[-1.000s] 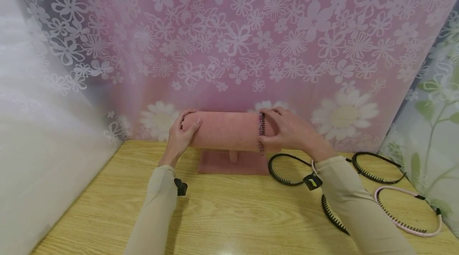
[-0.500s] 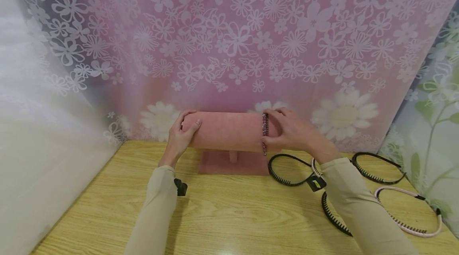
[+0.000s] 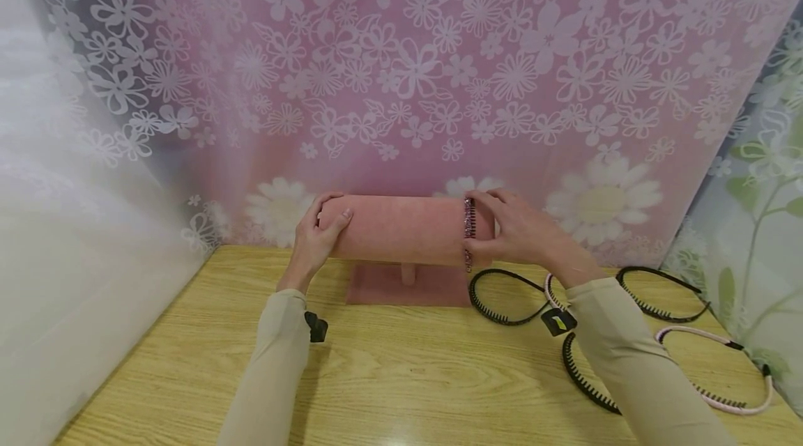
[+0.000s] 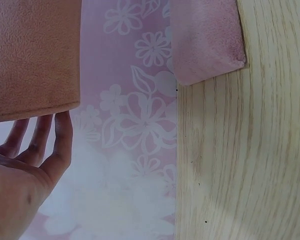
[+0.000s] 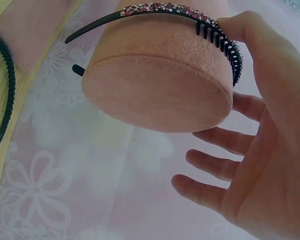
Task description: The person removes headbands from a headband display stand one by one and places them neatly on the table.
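Observation:
A pink plush display roll (image 3: 395,230) lies level on its stand with a flat base (image 3: 383,286). In the head view my left hand (image 3: 316,240) grips its left end, thumb on the front. Fingers behind that end also show in the left wrist view. Around the roll's right end sits a black toothed headband (image 3: 469,223) with pink and silver sparkles. My right hand (image 3: 523,233) pinches it between thumb and forefinger. In the right wrist view the headband (image 5: 160,8) straddles the roll just in from its end face, its tips extending past the roll's side.
On the wooden table (image 3: 401,376) to the right lie several more headbands. A black headband (image 3: 500,321) is beside the base, a pink headband (image 3: 767,401) near the table's right edge. The right sleeve partly covers others. A flowered curtain (image 3: 401,83) hangs behind.
My right hand has slid the sparkly headband a little to the right along the roll, toward its end. The left hand and the roll have stayed in place.

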Demonstrator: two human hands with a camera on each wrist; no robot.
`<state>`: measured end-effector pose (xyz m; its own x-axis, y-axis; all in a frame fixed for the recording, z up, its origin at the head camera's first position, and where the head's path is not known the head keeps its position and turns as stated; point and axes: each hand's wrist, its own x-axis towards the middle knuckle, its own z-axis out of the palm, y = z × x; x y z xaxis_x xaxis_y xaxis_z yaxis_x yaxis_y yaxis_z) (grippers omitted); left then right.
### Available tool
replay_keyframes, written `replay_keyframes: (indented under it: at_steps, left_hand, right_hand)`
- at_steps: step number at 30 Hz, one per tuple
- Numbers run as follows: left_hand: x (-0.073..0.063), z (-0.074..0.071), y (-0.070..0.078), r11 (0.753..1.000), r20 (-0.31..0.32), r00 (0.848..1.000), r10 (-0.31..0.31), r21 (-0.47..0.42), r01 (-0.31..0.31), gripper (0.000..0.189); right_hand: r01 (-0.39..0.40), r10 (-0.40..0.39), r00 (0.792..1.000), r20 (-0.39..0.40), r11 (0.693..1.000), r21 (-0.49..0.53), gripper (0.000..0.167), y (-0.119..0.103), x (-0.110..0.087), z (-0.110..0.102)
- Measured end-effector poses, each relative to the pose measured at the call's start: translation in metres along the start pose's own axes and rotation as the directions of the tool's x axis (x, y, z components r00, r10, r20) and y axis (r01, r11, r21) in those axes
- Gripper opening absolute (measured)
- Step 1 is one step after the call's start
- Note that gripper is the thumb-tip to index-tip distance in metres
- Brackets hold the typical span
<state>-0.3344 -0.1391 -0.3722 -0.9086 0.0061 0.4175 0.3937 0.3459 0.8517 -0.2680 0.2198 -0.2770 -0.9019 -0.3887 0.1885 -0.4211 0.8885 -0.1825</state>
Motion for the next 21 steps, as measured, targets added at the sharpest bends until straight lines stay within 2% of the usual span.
replay_keyframes:
  at_steps: [14, 21]
  left_hand:
    - [0.0, 0.0005, -0.0019, 1.0, -0.001, 1.0, -0.003, 0.015, 0.003, 0.057]
    - [0.0008, 0.0002, -0.0016, 1.0, -0.008, 1.0, 0.008, 0.004, -0.008, 0.058]
  right_hand:
    - [0.005, -0.005, 1.0, 0.012, 1.0, 0.004, 0.089, 0.0051, -0.0023, -0.0014]
    - [0.024, -0.024, 1.0, -0.007, 0.999, 0.022, 0.087, 0.0067, -0.0034, -0.0001]
